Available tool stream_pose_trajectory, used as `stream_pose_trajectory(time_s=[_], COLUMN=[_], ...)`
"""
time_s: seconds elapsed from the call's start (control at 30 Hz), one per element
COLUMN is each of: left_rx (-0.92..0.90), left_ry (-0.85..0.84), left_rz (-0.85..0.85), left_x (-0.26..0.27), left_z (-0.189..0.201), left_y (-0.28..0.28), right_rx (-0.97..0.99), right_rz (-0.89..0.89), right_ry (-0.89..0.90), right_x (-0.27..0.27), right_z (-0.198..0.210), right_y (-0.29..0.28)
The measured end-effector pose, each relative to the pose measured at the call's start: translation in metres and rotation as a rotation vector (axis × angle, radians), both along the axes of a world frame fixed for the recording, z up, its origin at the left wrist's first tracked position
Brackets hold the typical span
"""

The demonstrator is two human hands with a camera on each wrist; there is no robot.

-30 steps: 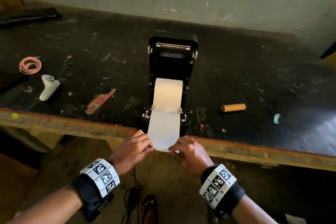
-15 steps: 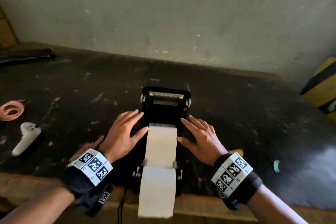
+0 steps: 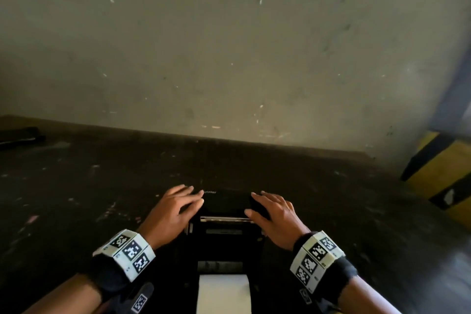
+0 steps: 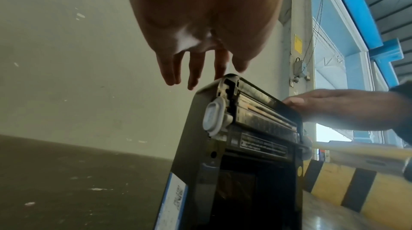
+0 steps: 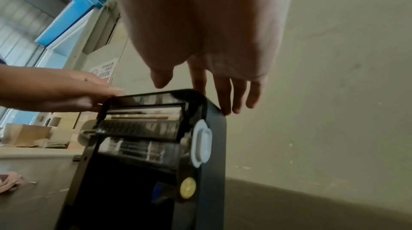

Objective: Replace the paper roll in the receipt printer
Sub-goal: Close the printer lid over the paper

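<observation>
The raised printer lid (image 3: 225, 202) stands between both hands (image 3: 170, 214), with bare table (image 3: 76, 186) on either side.

The black receipt printer (image 3: 225, 245) stood on the dark worktop (image 3: 76, 199) with its lid (image 4: 249, 110) raised upright. White paper (image 3: 223, 293) from the loaded roll lay flat, running out over the printer's front.

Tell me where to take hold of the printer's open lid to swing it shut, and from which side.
Take the printer lid by its top edge, at the two outer corners, coming from above and behind. It stands upright, with the roller bar and paper on its inner face, so keep fingers off those. The left hand and right hand already sit at those corners, fingers straight over the edge.
</observation>
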State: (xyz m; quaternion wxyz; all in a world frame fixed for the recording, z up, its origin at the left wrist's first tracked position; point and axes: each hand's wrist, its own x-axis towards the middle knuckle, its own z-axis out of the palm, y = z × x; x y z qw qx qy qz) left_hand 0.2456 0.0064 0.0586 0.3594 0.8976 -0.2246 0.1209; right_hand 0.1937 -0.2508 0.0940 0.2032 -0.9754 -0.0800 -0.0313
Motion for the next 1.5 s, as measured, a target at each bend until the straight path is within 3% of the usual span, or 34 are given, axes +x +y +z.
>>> stream_pose_trajectory(time_s=[0.13, 0.3, 0.43, 0.6, 0.73, 1.0, 1.17, 1.5], left_rx=[-0.116, -0.171, -0.181, 0.057, 0.219, 0.43, 0.39, 0.157], left_ry=[-0.029, -0.081, -0.016, 0.232, 0.409, 0.424, 0.458, 0.51], left_rz=[-0.042, -0.015, 0.062, 0.098, 0.12, 0.086, 0.118, 0.108], left_x=[-0.019, -0.061, -0.096, -0.133, -0.18, -0.214, -0.221, -0.23], left_z=[0.001, 0.006, 0.0, -0.023, -0.034, -0.085, -0.092, -0.105], left_y=[0.006, 0.012, 0.009, 0.013, 0.009, 0.0, -0.003, -0.005], right_rx=[0.176, 0.26, 0.329, 0.291, 0.143, -0.075, -0.017, 0.085], right_rz=[0.011, -0.001, -0.017, 0.024, 0.109, 0.132, 0.115, 0.121], right_ry=[-0.201, -0.38, -0.275, -0.081, 0.148, 0.335, 0.407, 0.382], right_x=[-0.013, -0.034, -0.068, -0.113, -0.148, -0.186, -0.188, -0.189], right_z=[-0.01, -0.016, -0.027, -0.053, -0.078, -0.111, -0.112, -0.14], right_y=[-0.004, -0.007, -0.009, -0.018, -0.019, -0.01, -0.008, -0.007])
